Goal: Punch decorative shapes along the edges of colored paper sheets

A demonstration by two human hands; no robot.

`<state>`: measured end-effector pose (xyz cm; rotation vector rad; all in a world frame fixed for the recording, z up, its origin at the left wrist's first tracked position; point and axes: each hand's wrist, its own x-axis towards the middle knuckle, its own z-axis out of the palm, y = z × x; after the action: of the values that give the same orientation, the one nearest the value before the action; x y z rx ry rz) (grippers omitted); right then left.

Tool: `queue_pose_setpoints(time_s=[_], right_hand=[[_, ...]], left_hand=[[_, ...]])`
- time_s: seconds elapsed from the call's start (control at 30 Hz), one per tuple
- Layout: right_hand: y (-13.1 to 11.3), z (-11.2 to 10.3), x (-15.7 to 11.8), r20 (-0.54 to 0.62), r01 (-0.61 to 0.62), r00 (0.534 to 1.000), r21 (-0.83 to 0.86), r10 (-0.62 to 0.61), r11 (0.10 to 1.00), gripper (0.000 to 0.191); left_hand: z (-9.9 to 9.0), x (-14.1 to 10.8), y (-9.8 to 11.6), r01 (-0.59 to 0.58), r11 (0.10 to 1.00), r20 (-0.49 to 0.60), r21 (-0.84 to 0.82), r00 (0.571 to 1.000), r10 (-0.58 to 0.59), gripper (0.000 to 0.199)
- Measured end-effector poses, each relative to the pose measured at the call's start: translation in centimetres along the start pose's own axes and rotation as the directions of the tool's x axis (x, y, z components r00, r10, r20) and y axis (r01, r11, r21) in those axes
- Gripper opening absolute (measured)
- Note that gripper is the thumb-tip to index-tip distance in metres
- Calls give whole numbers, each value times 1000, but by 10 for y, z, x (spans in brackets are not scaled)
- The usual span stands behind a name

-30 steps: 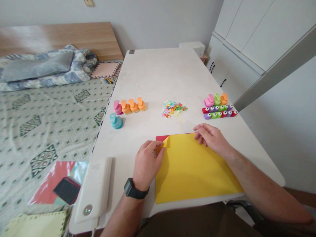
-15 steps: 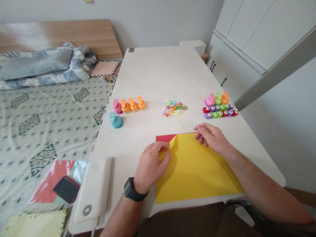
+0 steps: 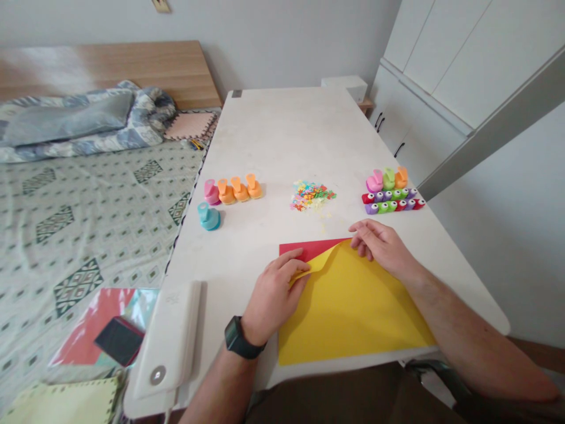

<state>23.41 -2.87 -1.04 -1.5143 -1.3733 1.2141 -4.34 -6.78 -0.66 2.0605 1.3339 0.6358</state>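
Presently a white table (image 3: 282,129) bears, at its near edge, a yellow paper sheet (image 3: 357,312) lying over a red sheet (image 3: 289,249). The left hand (image 3: 274,294) pinches the yellow sheet's folded-back far-left part between thumb and fingers; the right hand (image 3: 382,246) rests at the far edge, fingers loosely bent, whether gripping I cannot tell. Beyond sit three orange craft punches (image 3: 239,191) and heaped paper confetti (image 3: 312,195).

Light was soft, fairly bright; glare paled the headboard (image 3: 110,72); faint shadows lay on the yellow sheet (image 3: 355,306); fine detail blurred.
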Motion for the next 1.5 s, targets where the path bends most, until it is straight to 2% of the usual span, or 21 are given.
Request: queue_pose_setpoints(time_s=[0.27,0.77,1.1,1.5], right_hand=[[1,-13,4,-119,41,992,47,-35,998,47],[3,-27,8,-209,71,976,0,-69,997,45],[4,-38,11,-321,86,943,-38,-93,996,48],[6,-45,13,-364,72,927,-50,-85,996,52]], left_hand=[[-3,1,0,57,996,-49,69,997,-54,14],[-4,-1,-4,100,992,-188,78,979,-84,13],[-2,0,-4,63,995,-180,78,982,-48,13],[-1,1,-3,56,995,-161,80,986,-42,12]])
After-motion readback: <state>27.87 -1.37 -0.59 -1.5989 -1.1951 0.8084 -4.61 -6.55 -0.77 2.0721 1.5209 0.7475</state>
